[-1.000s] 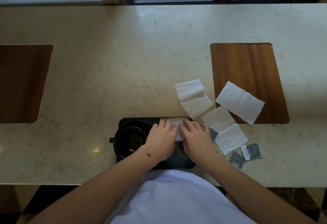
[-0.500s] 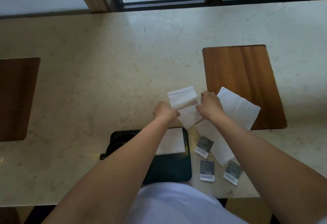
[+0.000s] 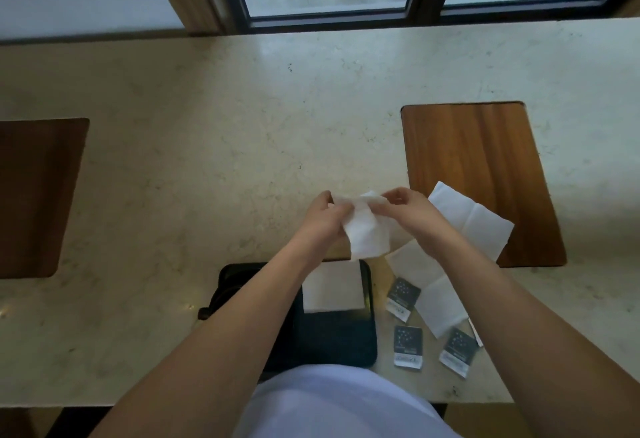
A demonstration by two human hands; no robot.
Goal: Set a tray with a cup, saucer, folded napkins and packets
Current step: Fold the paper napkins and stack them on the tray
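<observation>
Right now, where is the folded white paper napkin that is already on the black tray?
The folded white paper napkin lies on the black tray's far right part, partly under the left forearm.

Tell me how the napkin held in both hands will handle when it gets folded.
The napkin is probably floppy: it droops below where the left hand and right hand pinch it. Likely very light, and creases should hold, judging by the folded napkin lying flat.

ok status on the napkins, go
Left hand and right hand both pinching napkin in air. One folded napkin on tray. Nothing blocking.
</observation>
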